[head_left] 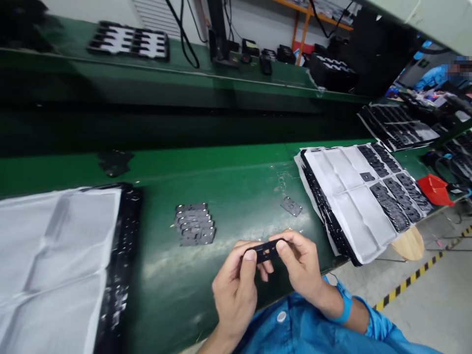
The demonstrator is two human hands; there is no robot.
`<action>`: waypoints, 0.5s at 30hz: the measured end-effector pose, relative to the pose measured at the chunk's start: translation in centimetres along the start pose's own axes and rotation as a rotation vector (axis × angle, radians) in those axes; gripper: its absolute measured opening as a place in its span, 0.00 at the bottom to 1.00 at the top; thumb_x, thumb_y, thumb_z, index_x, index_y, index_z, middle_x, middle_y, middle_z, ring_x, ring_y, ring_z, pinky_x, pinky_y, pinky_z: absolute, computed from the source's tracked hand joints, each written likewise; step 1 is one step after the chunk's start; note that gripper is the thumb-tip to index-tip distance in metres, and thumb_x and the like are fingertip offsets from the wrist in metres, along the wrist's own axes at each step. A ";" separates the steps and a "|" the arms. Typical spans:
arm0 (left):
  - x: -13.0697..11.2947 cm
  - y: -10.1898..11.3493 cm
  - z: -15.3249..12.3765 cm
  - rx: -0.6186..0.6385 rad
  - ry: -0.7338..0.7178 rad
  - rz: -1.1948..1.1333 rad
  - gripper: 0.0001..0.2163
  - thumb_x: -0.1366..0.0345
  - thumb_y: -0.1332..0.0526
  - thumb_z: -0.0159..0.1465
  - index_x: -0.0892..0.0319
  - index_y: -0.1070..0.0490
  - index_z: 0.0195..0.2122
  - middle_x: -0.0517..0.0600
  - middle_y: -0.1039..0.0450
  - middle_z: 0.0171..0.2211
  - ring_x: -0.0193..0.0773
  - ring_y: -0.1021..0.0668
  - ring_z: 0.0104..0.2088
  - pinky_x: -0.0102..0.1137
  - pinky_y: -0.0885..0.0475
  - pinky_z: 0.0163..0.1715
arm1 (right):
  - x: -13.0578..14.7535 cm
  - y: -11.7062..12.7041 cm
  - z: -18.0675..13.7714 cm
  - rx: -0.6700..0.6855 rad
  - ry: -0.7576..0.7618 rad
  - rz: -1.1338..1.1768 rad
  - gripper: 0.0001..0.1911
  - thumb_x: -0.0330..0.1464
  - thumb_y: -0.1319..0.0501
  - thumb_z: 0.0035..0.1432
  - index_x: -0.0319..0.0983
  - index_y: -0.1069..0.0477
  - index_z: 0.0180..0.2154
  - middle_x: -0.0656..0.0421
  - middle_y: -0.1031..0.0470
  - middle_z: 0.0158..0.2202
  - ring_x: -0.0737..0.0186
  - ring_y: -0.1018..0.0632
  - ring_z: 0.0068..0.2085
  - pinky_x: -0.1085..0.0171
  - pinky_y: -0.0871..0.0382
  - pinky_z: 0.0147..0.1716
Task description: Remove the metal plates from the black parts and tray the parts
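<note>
Both of my hands pinch a small flat black part over the near edge of the green bench. My left hand grips its left end with thumb and fingers. My right hand holds its right end, with a blue strap on that wrist. A short stack of similar grey-black parts lies on the bench to the left of my hands. One loose part lies alone a little beyond my right hand.
A black tray stack under white sheets, partly filled with dark parts, sits at right. Another white-covered stack lies at left. A red bin stands at the far right. A second bench behind carries trays and cables. A person in blue is at the far right.
</note>
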State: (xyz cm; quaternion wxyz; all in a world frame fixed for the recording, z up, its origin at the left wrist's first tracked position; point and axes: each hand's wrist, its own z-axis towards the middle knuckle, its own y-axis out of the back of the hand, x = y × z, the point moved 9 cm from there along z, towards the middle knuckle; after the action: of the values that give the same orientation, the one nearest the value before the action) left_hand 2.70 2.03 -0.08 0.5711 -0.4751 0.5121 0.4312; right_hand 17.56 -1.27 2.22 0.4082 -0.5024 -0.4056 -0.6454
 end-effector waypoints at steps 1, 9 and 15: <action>-0.1 0.0 0.0 -0.002 0.001 0.001 0.12 0.58 0.43 0.75 0.57 0.25 0.41 0.45 0.28 0.27 0.34 0.25 0.22 0.29 0.27 0.25 | 0.0 -0.1 0.0 0.013 -0.001 0.007 0.12 0.36 0.41 0.72 0.39 0.20 0.42 0.57 0.18 0.33 0.60 0.17 0.35 0.65 0.23 0.38; 0.4 0.1 0.1 -0.005 0.022 -0.003 0.13 0.57 0.43 0.75 0.58 0.25 0.40 0.45 0.28 0.27 0.34 0.25 0.21 0.29 0.27 0.23 | -0.5 -0.4 -0.2 0.038 -0.030 0.044 0.11 0.36 0.40 0.71 0.39 0.20 0.42 0.57 0.17 0.34 0.60 0.17 0.35 0.65 0.23 0.38; -0.4 0.4 0.2 -0.009 -0.043 0.077 0.13 0.57 0.43 0.74 0.58 0.24 0.39 0.45 0.26 0.26 0.34 0.25 0.20 0.29 0.27 0.22 | -1.0 -0.3 -0.1 -0.015 -0.053 0.062 0.11 0.34 0.40 0.71 0.38 0.19 0.40 0.58 0.17 0.32 0.62 0.17 0.33 0.67 0.24 0.37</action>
State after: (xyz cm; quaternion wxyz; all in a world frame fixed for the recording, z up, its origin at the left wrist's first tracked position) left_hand 2.34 2.29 0.29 0.5628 -0.4482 0.5157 0.4652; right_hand 17.42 -1.12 1.19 0.4133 -0.5347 -0.3957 -0.6218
